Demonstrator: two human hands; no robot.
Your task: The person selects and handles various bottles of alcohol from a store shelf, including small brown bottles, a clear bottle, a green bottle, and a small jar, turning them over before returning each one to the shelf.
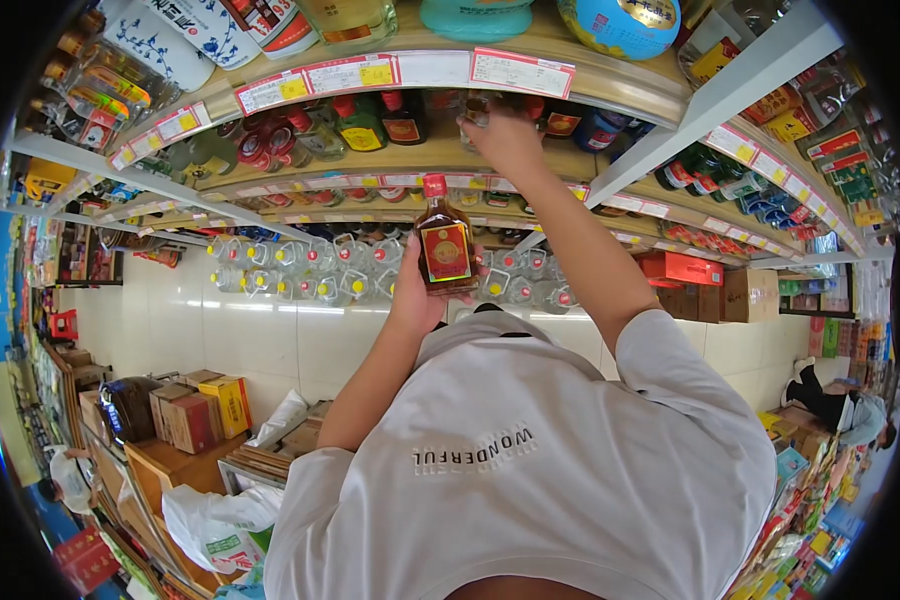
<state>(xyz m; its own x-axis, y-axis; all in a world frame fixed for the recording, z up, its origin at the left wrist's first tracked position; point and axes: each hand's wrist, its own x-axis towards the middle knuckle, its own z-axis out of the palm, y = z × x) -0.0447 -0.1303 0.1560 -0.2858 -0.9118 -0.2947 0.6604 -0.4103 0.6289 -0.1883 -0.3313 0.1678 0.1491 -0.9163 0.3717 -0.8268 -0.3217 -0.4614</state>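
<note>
Stocked shop shelves, white tiled floor

White short-sleeved T-shirt, black "WONDERFUL" lettering across chest, bare forearms

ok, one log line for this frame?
left hand: holds red-capped amber bottle | right hand: at shelf bottle, grip unclear | scene: store shelves

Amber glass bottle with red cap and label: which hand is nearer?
Left. The left hand grips the bottle from below; the right hand reaches past it to the shelf.
</note>
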